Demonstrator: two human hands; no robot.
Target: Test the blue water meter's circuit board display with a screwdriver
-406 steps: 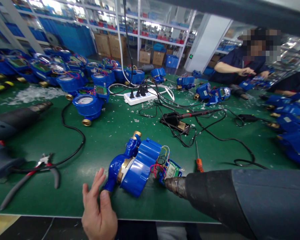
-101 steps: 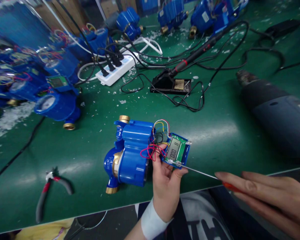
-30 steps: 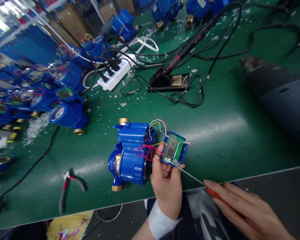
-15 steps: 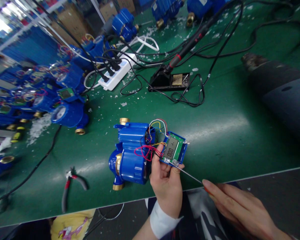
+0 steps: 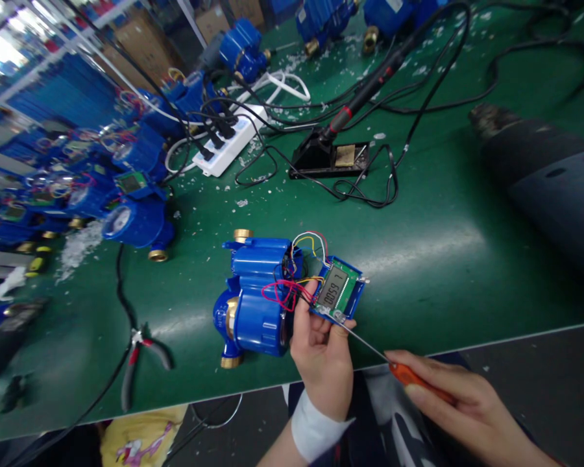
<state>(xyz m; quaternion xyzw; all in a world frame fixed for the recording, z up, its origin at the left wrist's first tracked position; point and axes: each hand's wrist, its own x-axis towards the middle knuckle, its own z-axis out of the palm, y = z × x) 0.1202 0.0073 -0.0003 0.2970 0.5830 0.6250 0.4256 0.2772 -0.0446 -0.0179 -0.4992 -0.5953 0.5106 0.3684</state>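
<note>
Orange-handled screwdriver [image 5: 413, 377] | more exposed in right hand [image 5: 467, 397] | LCD [image 5: 333, 287] digits changed

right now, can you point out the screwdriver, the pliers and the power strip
Screwdriver [image 5: 403, 373], head view: on its orange handle.
Pliers [image 5: 137, 337], head view: on the metal pivot.
Power strip [image 5: 233, 147], head view: on its white casing.

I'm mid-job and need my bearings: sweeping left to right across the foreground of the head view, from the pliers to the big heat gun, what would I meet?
Pliers → blue meter body → display board → orange screwdriver handle → heat gun, cut off by the right edge.
</note>
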